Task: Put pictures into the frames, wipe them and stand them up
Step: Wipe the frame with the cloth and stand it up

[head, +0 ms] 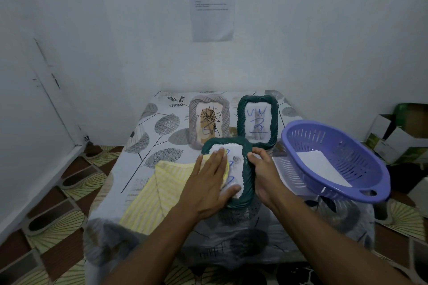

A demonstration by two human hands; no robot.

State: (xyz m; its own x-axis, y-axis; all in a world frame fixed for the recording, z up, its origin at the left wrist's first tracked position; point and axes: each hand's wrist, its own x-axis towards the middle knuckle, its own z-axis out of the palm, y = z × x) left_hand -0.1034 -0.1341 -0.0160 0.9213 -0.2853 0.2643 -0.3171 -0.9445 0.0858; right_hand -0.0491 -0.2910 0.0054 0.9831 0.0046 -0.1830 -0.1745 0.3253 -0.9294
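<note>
Left hand [209, 178] flat, fingers spread, pressing a yellow striped cloth [157, 192] onto a dark green rope-edged picture frame [246, 183]; right hand [264, 174] grips its edge; two framed pictures, a grey rope-edged frame [209, 120] and a second green frame [257, 120], stand just beyond; a purple slotted plastic basket [335, 159] sits right of the right hand.

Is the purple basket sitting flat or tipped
Tipped. The purple basket leans at the table's right edge, its opening facing the camera, near rim lower, with a white sheet inside.

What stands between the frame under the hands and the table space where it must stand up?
The grey frame and the other green frame stand upright directly behind the held green frame; free tablecloth lies left.
</note>
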